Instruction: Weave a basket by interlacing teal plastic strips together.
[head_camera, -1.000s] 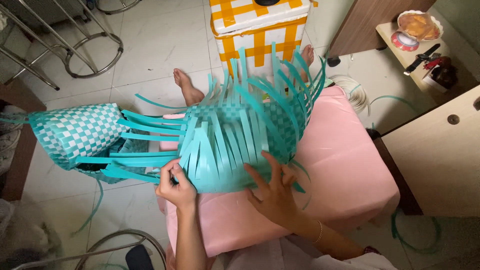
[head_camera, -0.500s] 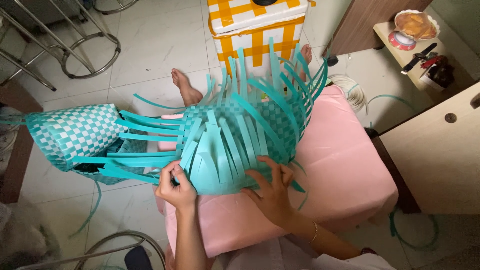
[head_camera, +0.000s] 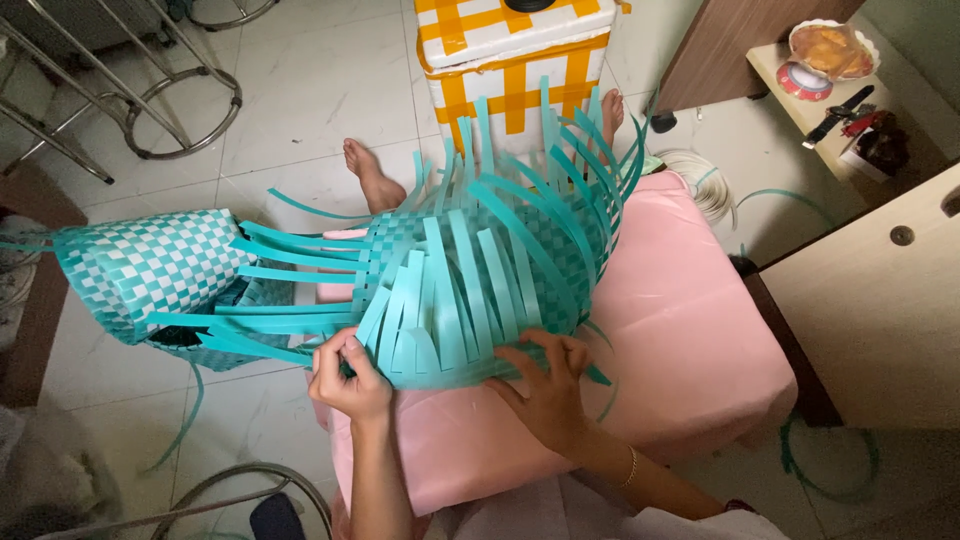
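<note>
A half-woven teal basket (head_camera: 480, 280) of plastic strips lies on its side on a pink cushioned stool (head_camera: 670, 330), with loose strip ends fanning out on all sides. My left hand (head_camera: 348, 375) pinches teal strips at the basket's near left edge. My right hand (head_camera: 545, 385) rests with spread fingers on the basket's near rim, pressing the strips. A finished teal-and-white checked woven bag (head_camera: 140, 265) lies to the left on the floor, touching the loose strips.
A white box with orange tape (head_camera: 520, 50) stands beyond the stool. Bare feet (head_camera: 370, 175) rest on the tiled floor. A metal stool frame (head_camera: 150, 90) is at the far left. A wooden cabinet (head_camera: 880, 300) stands at the right, and a small table with a bowl (head_camera: 830, 50) beyond it.
The basket has shifted slightly. My right hand has moved a little to the right along the near rim. My left hand keeps its grip on the strips.
</note>
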